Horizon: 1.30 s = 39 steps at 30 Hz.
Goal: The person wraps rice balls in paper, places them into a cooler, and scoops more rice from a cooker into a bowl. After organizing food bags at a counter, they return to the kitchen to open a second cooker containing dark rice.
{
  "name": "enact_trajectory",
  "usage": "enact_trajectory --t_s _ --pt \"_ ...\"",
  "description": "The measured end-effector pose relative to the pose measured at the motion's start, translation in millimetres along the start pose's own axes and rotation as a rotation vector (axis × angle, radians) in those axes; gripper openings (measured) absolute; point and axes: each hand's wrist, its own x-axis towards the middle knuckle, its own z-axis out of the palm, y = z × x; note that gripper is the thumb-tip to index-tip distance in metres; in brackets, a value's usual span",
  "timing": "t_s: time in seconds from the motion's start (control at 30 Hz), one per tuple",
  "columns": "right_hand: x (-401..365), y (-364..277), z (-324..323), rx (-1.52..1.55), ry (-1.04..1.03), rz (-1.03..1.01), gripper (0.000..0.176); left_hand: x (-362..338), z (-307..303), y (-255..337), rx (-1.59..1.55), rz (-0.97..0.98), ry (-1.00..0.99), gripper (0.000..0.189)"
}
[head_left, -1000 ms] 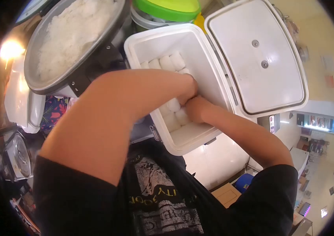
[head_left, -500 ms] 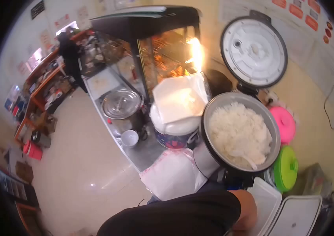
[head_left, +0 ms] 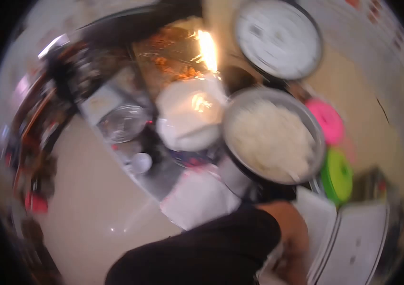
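Observation:
Motion blurs the view. One of my arms crosses the bottom in a dark sleeve (head_left: 197,247), its bare forearm (head_left: 294,237) bending down out of frame. Neither hand shows, so what they hold or touch is hidden. Beside the forearm are white plastic tubs (head_left: 313,211). Above the arm stands a large cooker pot of white rice (head_left: 268,137), its round lid (head_left: 278,40) raised. A pale spoon handle (head_left: 293,175) shows at the rice's near edge. Left of it, a white foam container (head_left: 187,107) rests on a smaller lidded pot. White sheets (head_left: 202,197) lie near the sleeve.
A lidded steel pot (head_left: 125,123) and a white cup (head_left: 141,163) stand on the counter. Behind is a lit glass food case (head_left: 168,57). Pink (head_left: 325,121) and green (head_left: 337,175) round lids sit right of the rice. A blurred dark figure (head_left: 61,78) is at far left.
The whole view has shifted, with the counter things now higher and further left, and blurred. More of my bare forearm shows. A bit of white has appeared beside it at the bottom.

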Motion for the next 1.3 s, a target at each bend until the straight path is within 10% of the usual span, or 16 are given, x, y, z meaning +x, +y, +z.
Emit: enact_trajectory --t_s 0.2,0.73,0.87,0.97,1.13,1.3 --pt "-15 -22 0 0.019 0.064 0.271 0.025 -14 33 2 0.080 0.078 -0.083 0.026" --pt "24 -40 -1 -0.374 0.055 0.361 0.031 -110 -54 5 0.070 -0.186 -0.567 0.029" --pt "40 -13 25 -0.630 -0.009 0.295 0.035 -106 -42 6 0.333 -0.139 -0.309 0.021" --pt "47 55 67 -0.091 0.333 0.115 0.035 -152 -74 44 0.032 -0.232 0.010 0.015" --pt "30 -1 -10 -0.326 -0.125 0.192 0.024 -273 -51 74 -0.451 0.133 0.690 0.038" --pt "40 -24 -1 -0.191 -0.411 0.473 0.034 -386 -2 67 -0.905 0.282 0.778 0.049"
